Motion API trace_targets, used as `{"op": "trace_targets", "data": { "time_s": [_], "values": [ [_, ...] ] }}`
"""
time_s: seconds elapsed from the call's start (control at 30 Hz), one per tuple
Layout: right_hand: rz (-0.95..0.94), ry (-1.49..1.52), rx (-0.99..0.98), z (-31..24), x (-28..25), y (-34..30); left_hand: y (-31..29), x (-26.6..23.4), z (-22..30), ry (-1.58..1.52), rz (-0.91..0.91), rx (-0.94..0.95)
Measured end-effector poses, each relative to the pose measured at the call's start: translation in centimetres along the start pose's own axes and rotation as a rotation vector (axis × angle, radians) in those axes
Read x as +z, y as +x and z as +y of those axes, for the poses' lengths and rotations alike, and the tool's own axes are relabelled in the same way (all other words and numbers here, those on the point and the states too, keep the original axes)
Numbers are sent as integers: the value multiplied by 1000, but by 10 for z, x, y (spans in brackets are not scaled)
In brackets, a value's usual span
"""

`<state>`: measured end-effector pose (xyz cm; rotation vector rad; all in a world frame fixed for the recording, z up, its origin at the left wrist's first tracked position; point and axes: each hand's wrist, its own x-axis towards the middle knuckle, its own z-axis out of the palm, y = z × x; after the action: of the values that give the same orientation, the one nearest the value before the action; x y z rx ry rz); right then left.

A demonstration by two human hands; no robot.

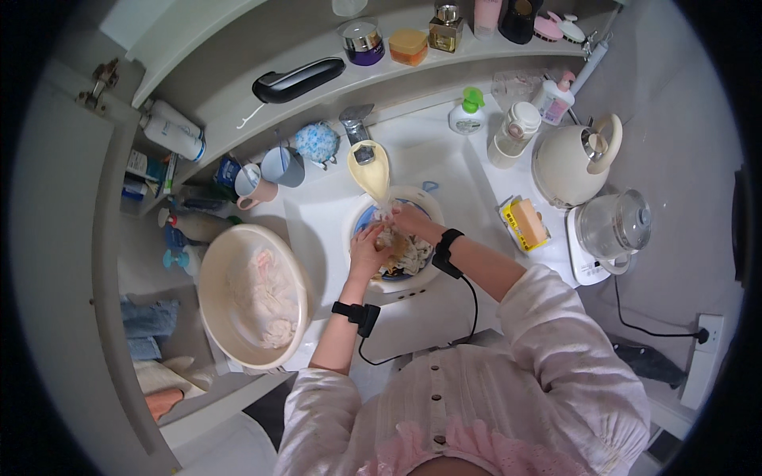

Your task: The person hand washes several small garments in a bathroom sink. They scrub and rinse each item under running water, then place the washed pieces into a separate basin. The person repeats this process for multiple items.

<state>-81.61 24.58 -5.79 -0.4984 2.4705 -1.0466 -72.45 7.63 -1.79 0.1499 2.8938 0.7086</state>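
Observation:
A small white basin (435, 208) with a blue-patterned inside stands in the sink under the tap. It holds bunched, wet-looking cloth (414, 255), pale with dark patches. My left hand (368, 252) is at the basin's left side, its fingers curled on the cloth. On the far side, my right hand (413, 220) has its fingers closed on a whitish part of the cloth, just below the cream spout extension (370, 168) on the tap. Water seems to run from the spout onto it. The fingertips are partly hidden in the folds. Each wrist wears a black strap with a cable.
Left of the sink stands a large cream basin (208, 289) with pale cloth in it. To the right are a yellow-wrapped soap bar (524, 224), a cream kettle (565, 168) and a glass pot (611, 226). Cups (283, 166) and bottles (467, 119) line the back.

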Motion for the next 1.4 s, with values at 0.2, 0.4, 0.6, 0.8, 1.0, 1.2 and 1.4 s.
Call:
{"op": "trace_targets", "data": {
  "time_s": [0.2,0.4,0.6,0.8,1.0,1.2,1.4],
  "values": [
    [-217,-442,-93,-6,-8,-56,-25,-16,37,77,-105,-192],
    [-267,-568,-36,-20,-2,-87,-22,-11,23,67,-43,-100],
    [-287,-657,-34,-29,1,-101,-31,-3,17,-65,20,-162],
    [-303,-746,-64,-29,4,-102,-37,3,14,-98,38,-204],
    [-302,-774,-53,-31,7,-104,-39,5,15,-55,59,-175],
    [-330,-749,4,-26,12,-101,-38,-3,18,-96,9,-227],
    [-359,-737,37,-27,11,-99,-38,-6,19,-116,-41,-254]
  ]
}}
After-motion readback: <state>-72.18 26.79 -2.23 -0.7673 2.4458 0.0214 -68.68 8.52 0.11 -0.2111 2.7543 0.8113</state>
